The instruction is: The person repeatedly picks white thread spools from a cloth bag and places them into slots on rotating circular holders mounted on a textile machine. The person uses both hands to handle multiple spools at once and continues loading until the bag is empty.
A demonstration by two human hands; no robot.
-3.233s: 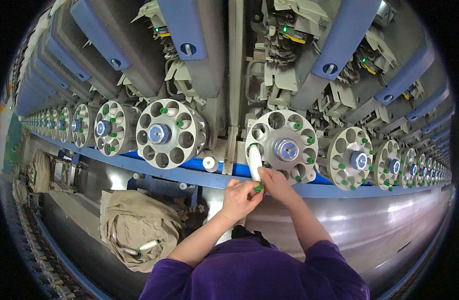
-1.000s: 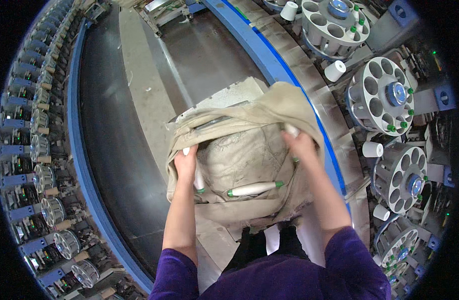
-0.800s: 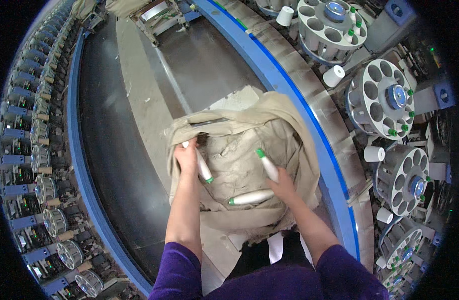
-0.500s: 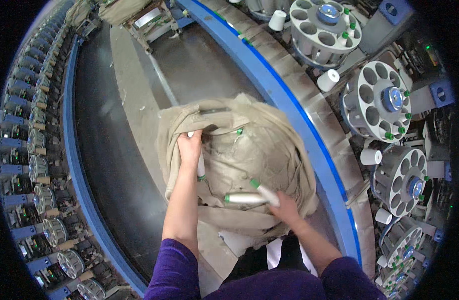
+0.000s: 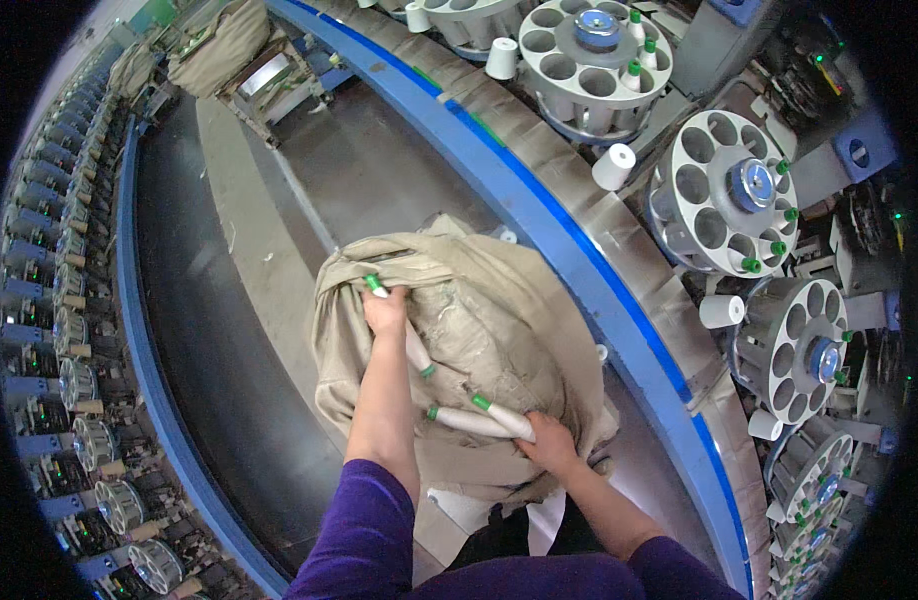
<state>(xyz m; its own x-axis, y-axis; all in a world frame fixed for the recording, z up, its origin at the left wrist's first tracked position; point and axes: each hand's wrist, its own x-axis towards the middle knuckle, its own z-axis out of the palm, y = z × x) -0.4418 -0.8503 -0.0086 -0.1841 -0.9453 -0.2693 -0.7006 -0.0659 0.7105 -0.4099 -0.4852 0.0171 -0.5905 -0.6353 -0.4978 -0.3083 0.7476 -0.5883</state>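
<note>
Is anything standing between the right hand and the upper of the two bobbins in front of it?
Nothing visible: the right hand holds the near end of the upper yarn bobbin. The lower yarn bobbin lies beside it, not between.

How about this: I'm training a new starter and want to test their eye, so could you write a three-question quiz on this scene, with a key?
1. True or false: the right hand grips a white bobbin.
2. Which colour is the bobbin tip showing just above the left hand? A) red B) green C) yellow
3. Fill the gap: to the right of the beige cloth runs a long, ____ rail.

Key: 1. True. 2. B. 3. Blue.
</note>
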